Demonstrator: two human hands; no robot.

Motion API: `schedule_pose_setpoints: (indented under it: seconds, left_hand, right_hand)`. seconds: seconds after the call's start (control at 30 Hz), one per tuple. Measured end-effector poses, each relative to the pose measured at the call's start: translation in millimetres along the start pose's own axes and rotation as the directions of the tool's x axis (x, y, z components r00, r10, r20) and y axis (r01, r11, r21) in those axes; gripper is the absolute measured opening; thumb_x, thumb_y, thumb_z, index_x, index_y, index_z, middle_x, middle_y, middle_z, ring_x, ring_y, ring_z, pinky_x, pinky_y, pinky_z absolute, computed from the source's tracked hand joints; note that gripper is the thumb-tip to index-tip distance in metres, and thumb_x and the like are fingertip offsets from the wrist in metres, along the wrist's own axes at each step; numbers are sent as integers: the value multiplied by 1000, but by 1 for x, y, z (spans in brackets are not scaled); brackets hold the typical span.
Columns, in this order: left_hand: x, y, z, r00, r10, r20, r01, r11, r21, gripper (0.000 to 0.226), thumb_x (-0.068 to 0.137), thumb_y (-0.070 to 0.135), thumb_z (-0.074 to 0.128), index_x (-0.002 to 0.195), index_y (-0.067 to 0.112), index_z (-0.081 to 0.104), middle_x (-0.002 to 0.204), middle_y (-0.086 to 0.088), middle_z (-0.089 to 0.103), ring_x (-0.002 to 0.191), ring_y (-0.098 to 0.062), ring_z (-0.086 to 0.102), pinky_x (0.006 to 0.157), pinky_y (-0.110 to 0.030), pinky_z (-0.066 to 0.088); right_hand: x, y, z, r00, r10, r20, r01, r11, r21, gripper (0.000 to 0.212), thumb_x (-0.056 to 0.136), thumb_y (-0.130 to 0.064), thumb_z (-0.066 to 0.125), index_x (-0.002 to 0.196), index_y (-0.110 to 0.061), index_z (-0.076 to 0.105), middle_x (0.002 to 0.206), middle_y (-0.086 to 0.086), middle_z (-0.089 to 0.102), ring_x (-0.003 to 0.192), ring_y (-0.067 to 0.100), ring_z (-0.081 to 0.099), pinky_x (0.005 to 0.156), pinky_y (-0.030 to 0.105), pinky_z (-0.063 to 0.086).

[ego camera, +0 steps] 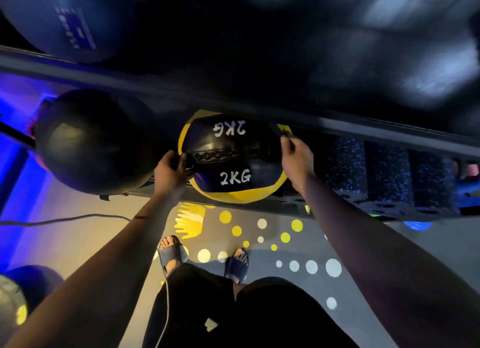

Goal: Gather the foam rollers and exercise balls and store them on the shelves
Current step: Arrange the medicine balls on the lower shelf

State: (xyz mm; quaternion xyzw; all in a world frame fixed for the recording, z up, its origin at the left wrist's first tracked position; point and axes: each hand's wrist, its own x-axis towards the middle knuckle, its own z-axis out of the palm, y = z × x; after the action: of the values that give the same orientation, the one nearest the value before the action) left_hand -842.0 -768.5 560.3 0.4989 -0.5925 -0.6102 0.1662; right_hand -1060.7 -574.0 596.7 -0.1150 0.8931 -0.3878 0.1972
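Both: left grip [168, 171] and right grip [296, 157] clasp the 2KG ball [235, 177] on the shelf [291, 206] edge; black ball [91, 145] close left.

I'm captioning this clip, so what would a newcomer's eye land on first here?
The yellow-and-black 2KG ball in the centre, at the lower shelf, gripped on either side by the left hand and right hand. A big black ball sits just left of it, and dark speckled foam rollers line the shelf to its right.
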Motion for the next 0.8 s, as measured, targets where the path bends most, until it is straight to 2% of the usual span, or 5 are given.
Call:
schedule_pose_setpoints:
  seconds: [0.1,0.23,0.43,0.7,0.8]
  left_hand:
    - [5,-11,22,999,29,31,-29,1000,0,26,90,50,56,87,24,54,96,-16,65,97,-39,68,89,-58,57]
    - [5,-35,51,994,3,110,-4,1000,13,32,84,56,58,80,25,53,84,-12,56,82,-24,56,76,-41,47]
    - [3,-59,46,974,-160,158,68,879,472,21,96,29,41,85,14,51,81,-25,58,66,-37,51,58,-35,31]
    - [6,-12,59,965,-143,219,110,981,158,4,99,12,59,99,14,55,94,-4,63,90,-18,61,74,-28,46]
    - [18,-3,44,935,-140,325,38,953,300,30,96,31,59,121,15,61,116,-9,68,108,-27,64,91,-37,50]
  right_hand:
    - [3,20,-18,999,31,-25,-33,995,-91,39,105,-42,45,126,-17,66,116,10,70,106,30,65,74,26,39]
    - [1,70,-28,984,153,91,-120,948,-295,28,104,-27,49,108,-9,70,117,21,68,107,37,63,80,32,44]
    - [-22,94,-3,985,134,111,-82,920,-383,26,104,-25,47,100,-7,66,104,27,66,96,45,61,68,37,35]
    - [-20,65,7,968,249,9,-233,916,-327,31,106,-27,42,118,-7,64,125,28,62,115,46,57,84,40,45]
    - [-26,55,15,959,284,-21,-273,896,-351,36,105,-32,43,119,-4,61,127,28,61,119,47,57,92,44,47]
